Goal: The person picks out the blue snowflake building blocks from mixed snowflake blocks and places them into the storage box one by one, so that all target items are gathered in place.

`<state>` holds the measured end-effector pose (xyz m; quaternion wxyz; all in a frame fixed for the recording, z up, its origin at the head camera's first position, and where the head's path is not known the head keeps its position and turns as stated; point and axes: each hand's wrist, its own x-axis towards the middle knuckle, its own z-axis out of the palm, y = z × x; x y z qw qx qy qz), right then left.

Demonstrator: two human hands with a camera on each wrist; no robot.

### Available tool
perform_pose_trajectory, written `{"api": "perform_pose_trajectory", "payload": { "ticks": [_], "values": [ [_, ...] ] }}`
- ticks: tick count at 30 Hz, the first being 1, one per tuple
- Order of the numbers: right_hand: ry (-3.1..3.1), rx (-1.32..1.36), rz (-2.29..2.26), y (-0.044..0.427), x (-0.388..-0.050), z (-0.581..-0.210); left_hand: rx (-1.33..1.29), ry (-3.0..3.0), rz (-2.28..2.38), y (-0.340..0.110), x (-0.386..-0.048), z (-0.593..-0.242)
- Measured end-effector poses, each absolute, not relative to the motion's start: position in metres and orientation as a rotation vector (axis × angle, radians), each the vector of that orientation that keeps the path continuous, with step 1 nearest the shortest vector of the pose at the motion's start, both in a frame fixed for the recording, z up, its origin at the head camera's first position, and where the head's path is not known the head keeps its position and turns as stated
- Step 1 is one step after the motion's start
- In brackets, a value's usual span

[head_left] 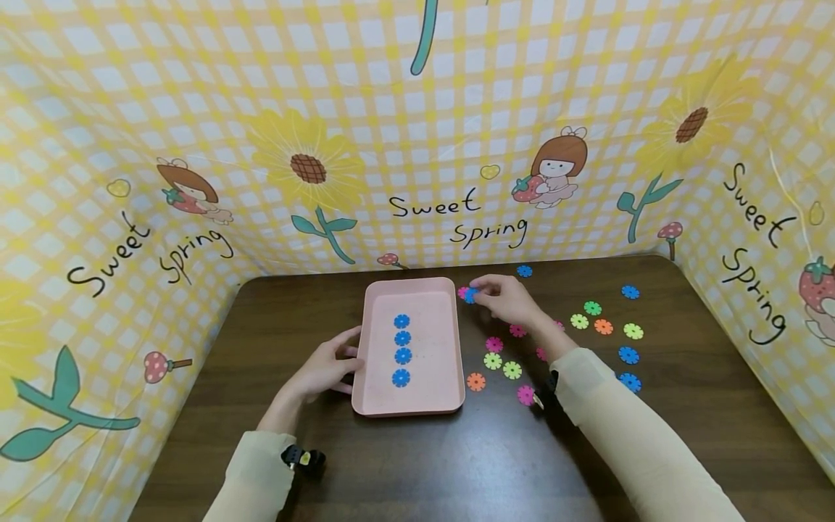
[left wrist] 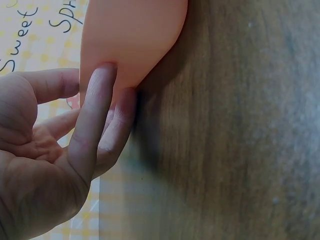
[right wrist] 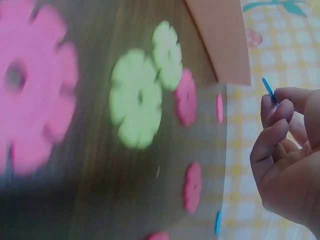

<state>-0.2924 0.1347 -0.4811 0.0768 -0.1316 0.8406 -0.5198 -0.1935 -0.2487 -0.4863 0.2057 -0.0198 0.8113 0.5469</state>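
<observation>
A pink tray (head_left: 427, 395) lies on the table with several blue notched discs (head_left: 402, 338) in a column inside it. My left hand (head_left: 326, 368) is at the tray's left side; in the left wrist view its fingers (left wrist: 92, 120) touch the outer wall (left wrist: 130, 35), and they look fairly straight. Beyond the tray's right edge, my right hand (head_left: 505, 297) pinches a blue notched disc (head_left: 470, 296) between thumb and fingertips. In the right wrist view that disc shows edge-on, held above the table. A pink disc (head_left: 462, 292) is partly hidden behind it.
Right of the tray lie loose discs: pink (head_left: 493, 344), yellow-green (head_left: 512, 370), orange (head_left: 476, 381), green (head_left: 592, 308) and blue (head_left: 629, 355). Some are partly covered by my right forearm. A yellow checked cloth (head_left: 417, 167) stands around the table's back and sides.
</observation>
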Motion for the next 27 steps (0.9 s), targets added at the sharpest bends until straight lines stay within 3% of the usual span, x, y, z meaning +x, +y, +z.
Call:
{"api": "perform_pose_trajectory", "payload": {
  "ticks": [27],
  "values": [
    [2.599, -0.601, -1.474, 0.015, -0.294, -0.485, -0.068, 2.266, 1.511, -0.249, -0.194, -0.485]
  ]
}}
